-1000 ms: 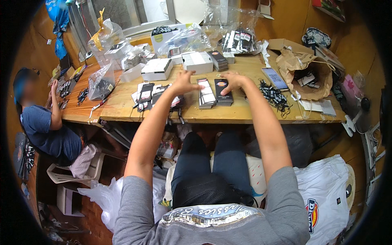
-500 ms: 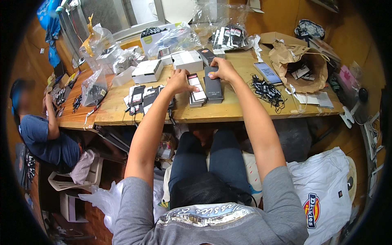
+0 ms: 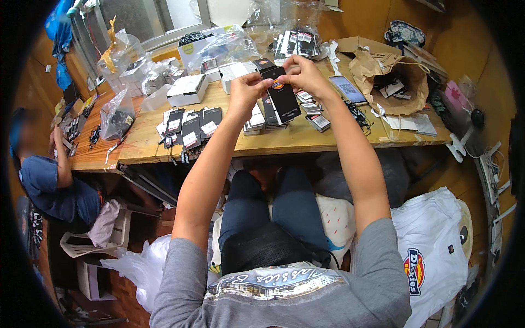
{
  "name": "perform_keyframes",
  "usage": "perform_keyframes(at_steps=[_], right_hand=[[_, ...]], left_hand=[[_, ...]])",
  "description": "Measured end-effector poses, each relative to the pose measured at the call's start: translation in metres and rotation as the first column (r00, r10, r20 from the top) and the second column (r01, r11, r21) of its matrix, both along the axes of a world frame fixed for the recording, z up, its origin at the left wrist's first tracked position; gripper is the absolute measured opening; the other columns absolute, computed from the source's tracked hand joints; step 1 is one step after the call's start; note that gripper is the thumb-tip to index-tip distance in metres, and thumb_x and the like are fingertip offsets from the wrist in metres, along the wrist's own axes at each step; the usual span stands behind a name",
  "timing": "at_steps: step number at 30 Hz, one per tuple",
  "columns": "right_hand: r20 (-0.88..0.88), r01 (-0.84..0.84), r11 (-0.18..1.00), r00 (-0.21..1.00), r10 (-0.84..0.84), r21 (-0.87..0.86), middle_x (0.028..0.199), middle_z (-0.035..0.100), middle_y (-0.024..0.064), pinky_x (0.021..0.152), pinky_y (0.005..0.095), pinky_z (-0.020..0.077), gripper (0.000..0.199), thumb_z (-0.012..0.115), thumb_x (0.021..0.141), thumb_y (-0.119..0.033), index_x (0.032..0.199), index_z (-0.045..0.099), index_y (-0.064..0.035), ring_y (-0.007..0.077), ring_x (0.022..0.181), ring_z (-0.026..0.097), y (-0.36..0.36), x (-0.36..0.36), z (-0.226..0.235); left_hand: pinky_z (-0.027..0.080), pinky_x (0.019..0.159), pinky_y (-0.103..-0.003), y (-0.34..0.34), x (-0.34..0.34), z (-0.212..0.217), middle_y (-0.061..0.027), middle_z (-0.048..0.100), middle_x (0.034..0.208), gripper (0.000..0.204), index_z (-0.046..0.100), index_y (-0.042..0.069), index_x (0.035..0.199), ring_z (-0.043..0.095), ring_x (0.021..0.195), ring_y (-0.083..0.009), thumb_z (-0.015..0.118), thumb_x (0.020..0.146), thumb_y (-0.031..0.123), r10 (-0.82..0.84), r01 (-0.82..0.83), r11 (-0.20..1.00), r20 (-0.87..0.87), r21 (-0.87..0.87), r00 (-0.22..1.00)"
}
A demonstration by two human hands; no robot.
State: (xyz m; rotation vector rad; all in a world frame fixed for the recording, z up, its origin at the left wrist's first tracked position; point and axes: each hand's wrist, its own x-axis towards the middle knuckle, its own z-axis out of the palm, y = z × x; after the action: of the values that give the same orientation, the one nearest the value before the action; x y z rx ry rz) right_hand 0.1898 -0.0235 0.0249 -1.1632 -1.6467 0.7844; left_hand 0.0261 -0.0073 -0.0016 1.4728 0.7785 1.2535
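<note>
Above the wooden table (image 3: 246, 146) a black hang tag (image 3: 285, 105) with a small coloured logo hangs tilted, a white edge showing along its left side. My left hand (image 3: 249, 93) pinches its upper left edge between thumb and fingers. At its top right, my right hand (image 3: 305, 77) pinches it too. Whether it is one tag or several together, I cannot tell. Below stand a stack of white-faced tags (image 3: 255, 120) and, partly hidden by the held tag, a stack of black tags (image 3: 269, 113). Small white-edged tags (image 3: 318, 122) lie to the right.
Black and white corded tags (image 3: 191, 131) spread left of the stacks. Behind are white boxes of cards (image 3: 187, 90) and plastic bags. A phone (image 3: 348, 89), black cords (image 3: 358, 116) and a paper bag (image 3: 418, 101) lie right. A person (image 3: 52, 175) sits far left.
My right hand has raised a black tag off the stack, and my left hand has left the white-faced stack to grip it too. The view has shifted slightly.
</note>
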Motion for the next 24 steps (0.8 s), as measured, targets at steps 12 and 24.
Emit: perform_keyframes(at_steps=[12, 24], right_hand=[[0.723, 0.679, 0.733, 0.526, -0.447, -0.041, 0.097, 0.056, 0.0178, 0.076, 0.0368, 0.044, 0.04, 0.073, 0.059, -0.025, 0.089, 0.06, -0.0021, 0.0312, 0.092, 0.053, 0.066, 0.056, -0.072], [0.366, 0.648, 0.757, 0.726, -0.582, -0.081, 0.056, 0.056, 0.0083, 0.038, 0.0215, 0.0373, 0.005, 0.065, 0.065, -0.003, 0.066, 0.061, 0.0004, 0.0107, 0.048, 0.052, 0.072, 0.086, -0.089]], left_hand=[[0.034, 0.053, -0.017, -0.05, -0.02, -0.017, -0.0001, 0.057, 0.084, 0.027, 0.055, 0.0, 0.098, 0.049, 0.071, -0.0034, 0.058, 0.076, 0.016, -0.011, 0.017, 0.99, 0.042, -0.14, 0.999], [0.035, 0.047, -0.017, -0.072, 0.001, -0.04, -0.0001, 0.055, 0.071, 0.018, 0.058, 0.0, 0.087, 0.047, 0.059, -0.0043, 0.059, 0.075, 0.013, 0.16, -0.124, 0.975, 0.194, -0.184, 0.968]])
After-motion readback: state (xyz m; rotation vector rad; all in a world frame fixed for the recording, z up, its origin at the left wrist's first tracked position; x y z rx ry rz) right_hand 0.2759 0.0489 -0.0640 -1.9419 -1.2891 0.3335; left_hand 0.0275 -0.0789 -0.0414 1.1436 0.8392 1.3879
